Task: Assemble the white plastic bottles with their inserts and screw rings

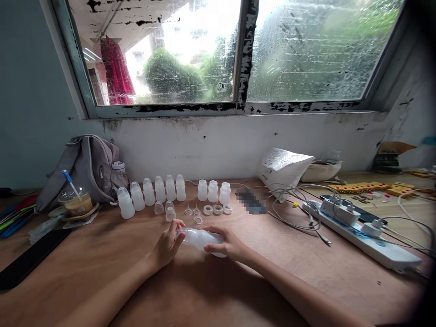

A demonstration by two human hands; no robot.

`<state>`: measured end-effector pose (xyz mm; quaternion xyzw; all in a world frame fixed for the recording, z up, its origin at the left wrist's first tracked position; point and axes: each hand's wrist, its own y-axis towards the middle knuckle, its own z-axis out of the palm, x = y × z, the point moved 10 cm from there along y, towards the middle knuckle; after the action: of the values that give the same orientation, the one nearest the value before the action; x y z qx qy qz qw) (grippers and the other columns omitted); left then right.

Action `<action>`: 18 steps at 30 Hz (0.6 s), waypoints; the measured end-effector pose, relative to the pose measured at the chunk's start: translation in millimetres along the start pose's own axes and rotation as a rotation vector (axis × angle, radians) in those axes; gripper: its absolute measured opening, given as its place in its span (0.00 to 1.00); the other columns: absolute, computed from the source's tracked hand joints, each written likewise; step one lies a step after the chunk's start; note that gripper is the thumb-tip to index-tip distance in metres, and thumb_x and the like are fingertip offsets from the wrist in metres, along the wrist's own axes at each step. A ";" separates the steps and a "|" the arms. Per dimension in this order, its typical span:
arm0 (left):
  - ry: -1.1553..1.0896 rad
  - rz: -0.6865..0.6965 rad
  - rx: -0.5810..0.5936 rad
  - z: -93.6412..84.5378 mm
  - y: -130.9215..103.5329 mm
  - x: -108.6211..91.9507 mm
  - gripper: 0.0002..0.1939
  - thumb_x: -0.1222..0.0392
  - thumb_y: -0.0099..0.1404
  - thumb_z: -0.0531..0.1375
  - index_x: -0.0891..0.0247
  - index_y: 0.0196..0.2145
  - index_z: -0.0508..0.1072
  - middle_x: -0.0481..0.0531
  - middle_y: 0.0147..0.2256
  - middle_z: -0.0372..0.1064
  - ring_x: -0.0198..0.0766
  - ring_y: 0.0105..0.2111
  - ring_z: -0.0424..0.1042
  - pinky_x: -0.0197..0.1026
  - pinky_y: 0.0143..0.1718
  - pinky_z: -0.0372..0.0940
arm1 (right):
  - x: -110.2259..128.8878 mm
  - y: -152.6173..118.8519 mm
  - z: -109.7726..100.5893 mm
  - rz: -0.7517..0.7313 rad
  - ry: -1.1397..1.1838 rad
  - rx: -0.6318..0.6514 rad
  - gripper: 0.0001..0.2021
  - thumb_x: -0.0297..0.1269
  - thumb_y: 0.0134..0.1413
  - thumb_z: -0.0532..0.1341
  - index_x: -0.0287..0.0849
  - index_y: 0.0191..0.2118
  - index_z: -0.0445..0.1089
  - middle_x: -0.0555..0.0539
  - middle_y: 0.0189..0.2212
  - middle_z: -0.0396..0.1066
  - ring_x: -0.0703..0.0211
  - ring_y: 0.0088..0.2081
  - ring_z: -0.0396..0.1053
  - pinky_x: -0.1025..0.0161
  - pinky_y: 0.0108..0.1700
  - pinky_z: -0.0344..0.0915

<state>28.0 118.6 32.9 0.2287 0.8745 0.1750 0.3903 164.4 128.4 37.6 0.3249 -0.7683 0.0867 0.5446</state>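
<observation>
A frosted white baby bottle (199, 238) lies on its side between my hands, its clear top end toward the left. My right hand (229, 243) is wrapped around its body. The fingers of my left hand (166, 245) close on the clear cap end. Just beyond are loose clear caps (159, 208), three clear nipples (196, 211) and three white screw rings (218, 209). Several capped bottles (149, 193) stand upright in a row at the back left. Three bottles without tops (213, 191) stand to their right.
At left are a grey backpack (85, 168), an iced drink cup (76, 202) and a black phone-like slab (32, 259). On the right, cables (293, 213) run to a white power strip (368, 243). A silvery white bag (284, 168) leans by the wall.
</observation>
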 end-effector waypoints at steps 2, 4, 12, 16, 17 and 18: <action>-0.009 0.011 0.009 1.3 -0.8 -3.4 0.14 0.50 0.65 0.40 0.61 0.37 0.56 0.46 0.25 0.58 0.34 0.23 0.62 0.37 0.26 0.58 | 2.3 -1.0 2.9 -0.002 -0.007 0.033 0.23 0.42 0.39 0.65 0.41 0.45 0.68 0.46 0.37 0.70 0.54 0.37 0.66 0.62 0.38 0.63; -0.019 0.028 0.003 0.5 -2.3 -8.0 0.13 0.51 0.65 0.40 0.61 0.36 0.57 0.47 0.25 0.59 0.34 0.23 0.62 0.36 0.26 0.57 | 4.9 -2.3 5.5 -0.006 -0.008 0.056 0.22 0.41 0.39 0.65 0.42 0.44 0.68 0.47 0.36 0.70 0.55 0.35 0.67 0.63 0.36 0.63; 0.005 0.060 -0.113 1.5 -17.9 -19.2 0.08 0.57 0.64 0.42 0.60 0.33 0.57 0.45 0.21 0.60 0.31 0.18 0.60 0.34 0.21 0.54 | 16.1 -11.2 12.1 -0.026 -0.046 0.067 0.20 0.43 0.39 0.64 0.40 0.41 0.69 0.48 0.31 0.70 0.58 0.31 0.66 0.66 0.31 0.60; -0.030 0.105 -0.163 2.7 -21.5 -21.4 0.07 0.57 0.63 0.42 0.60 0.33 0.57 0.47 0.25 0.61 0.31 0.19 0.59 0.35 0.22 0.54 | 20.7 -13.1 13.0 -0.083 -0.119 0.055 0.20 0.43 0.40 0.63 0.40 0.41 0.68 0.48 0.31 0.70 0.59 0.30 0.65 0.67 0.29 0.59; -0.039 0.084 -0.169 2.0 -20.1 -19.7 0.07 0.57 0.63 0.43 0.60 0.33 0.57 0.46 0.25 0.61 0.31 0.19 0.59 0.35 0.22 0.55 | 22.1 -13.2 13.3 -0.103 -0.145 0.046 0.20 0.44 0.40 0.63 0.41 0.41 0.68 0.48 0.31 0.70 0.59 0.30 0.65 0.67 0.29 0.59; -0.054 0.043 -0.179 0.0 -17.7 -17.0 0.07 0.56 0.63 0.43 0.60 0.33 0.57 0.46 0.25 0.61 0.31 0.19 0.60 0.35 0.22 0.55 | 24.2 -13.1 13.3 -0.127 -0.170 0.030 0.20 0.44 0.41 0.63 0.41 0.42 0.67 0.48 0.31 0.70 0.59 0.30 0.65 0.67 0.30 0.59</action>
<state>33.4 94.7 34.6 0.2163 0.8394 0.2549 0.4286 157.1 102.0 51.1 0.3871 -0.7884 0.0356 0.4768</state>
